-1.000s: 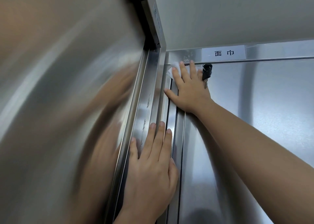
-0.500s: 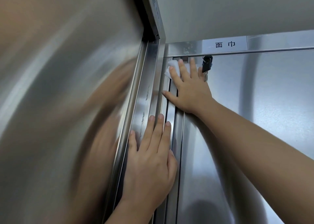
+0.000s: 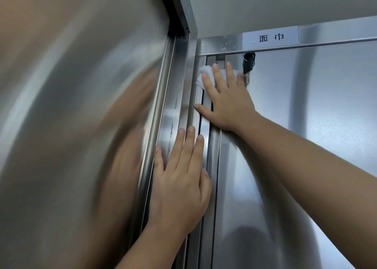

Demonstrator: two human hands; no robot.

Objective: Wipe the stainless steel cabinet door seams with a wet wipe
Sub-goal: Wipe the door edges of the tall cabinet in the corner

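Wet wipe [image 3: 204, 71] lies pressed under my right grip [image 3: 226, 103], fingers straight, on the vertical door seam [image 3: 201, 125], with the key [image 3: 247, 63] just beside the little finger. It has slid down from the top seam, so I judge the downward run is starting. Left grip [image 3: 179, 185] lies flat below, holding nothing.

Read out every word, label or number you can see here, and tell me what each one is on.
"面巾": on the white label stuck to the steel strip above the cabinet door.
Faint print on the upright frame edge at the top: too blurred to read.
Nothing else legible.
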